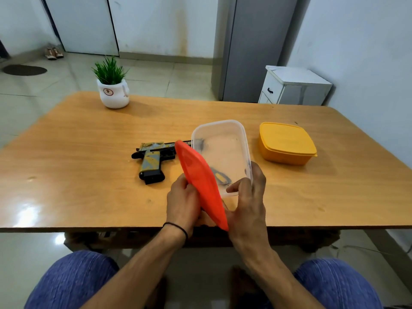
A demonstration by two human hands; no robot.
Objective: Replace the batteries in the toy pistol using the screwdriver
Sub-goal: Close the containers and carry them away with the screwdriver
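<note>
The toy pistol (153,159), black with yellow and grey camouflage, lies on its side on the wooden table (78,152). Right of it stands a clear plastic box (231,139) with dark items blurred inside. My left hand (181,201) grips an orange-red lid (201,181), lifted and tilted up off the box's left side. My right hand (247,197) grips the box's near right corner, thumb over the rim. I cannot make out a screwdriver or batteries.
A closed yellow container (287,142) sits to the right of the clear box. A small potted plant (113,85) stands at the far left of the table. A white cabinet (294,85) stands beyond the table's far right corner.
</note>
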